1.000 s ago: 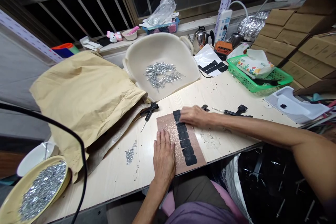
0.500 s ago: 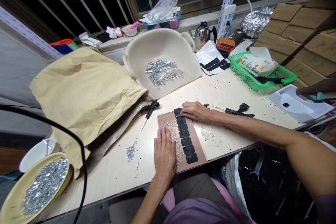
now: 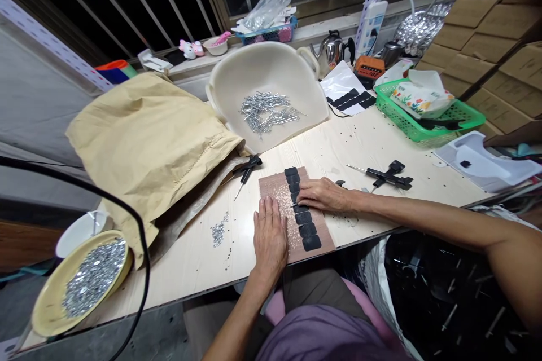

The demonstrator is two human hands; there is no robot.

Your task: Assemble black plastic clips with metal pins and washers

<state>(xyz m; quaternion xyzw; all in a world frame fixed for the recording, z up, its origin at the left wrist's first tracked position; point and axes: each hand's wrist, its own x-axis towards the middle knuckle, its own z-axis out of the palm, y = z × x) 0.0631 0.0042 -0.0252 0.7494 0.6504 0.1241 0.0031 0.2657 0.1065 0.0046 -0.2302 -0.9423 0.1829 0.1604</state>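
My left hand [image 3: 271, 235] lies flat with fingers stretched out on the brown board [image 3: 271, 180], left of a row of black rounded-square pads [image 3: 309, 229]. Across the middle of that row, my right hand [image 3: 324, 194] has its fingertips pinched together against the pads; a small thin thing shows at the fingertips, too small to name. Its fingers partly cover one or two pads. Left of the board rests a black-handled tool with a thin metal shaft [image 3: 248, 172]. A similar black tool [image 3: 387, 176] lies beyond my right forearm.
A cream basin [image 3: 305, 84] holding metal pins stands behind the board. A brown paper sack [image 3: 144, 141] and a yellow bowl of small metal pieces [image 3: 46, 316] are on the left. A green basket [image 3: 417, 130] sits at right; a black cable [image 3: 141, 231] crosses the left.
My right hand has moved from near the far end of the pad row toward me, to about its middle. My left hand stays flat on the board. The view has shifted slightly.
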